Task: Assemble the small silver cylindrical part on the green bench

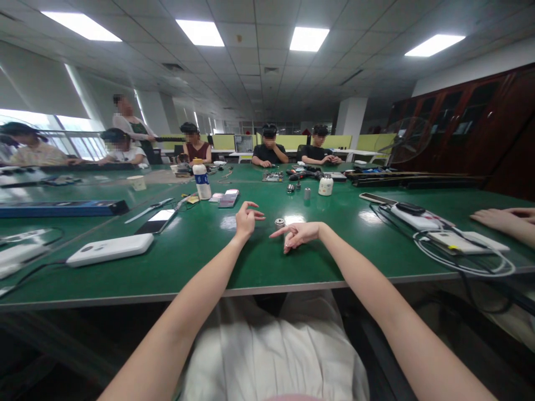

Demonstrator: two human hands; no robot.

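Observation:
A small silver metal cylinder (280,223) with a dark ring on its top end stands on the green table between my two hands. Left of it is my left hand (247,219), raised over the table with its fingers loosely bent and apart, holding nothing. My right hand (298,235) is just to the right of the cylinder. Its index finger stretches leftward past the near side of the cylinder, while the other fingers bend downward, apart from it. A greyish surface shows behind the right fingers; what it is cannot be made out.
Farther off stand another silver cylinder (307,192), a white jar (326,185) and a bottle with a blue label (202,179). A white power bank (111,250) and a phone (156,221) lie left. Cabled devices (418,216) and another person's hand (493,217) are right. Several people sit opposite.

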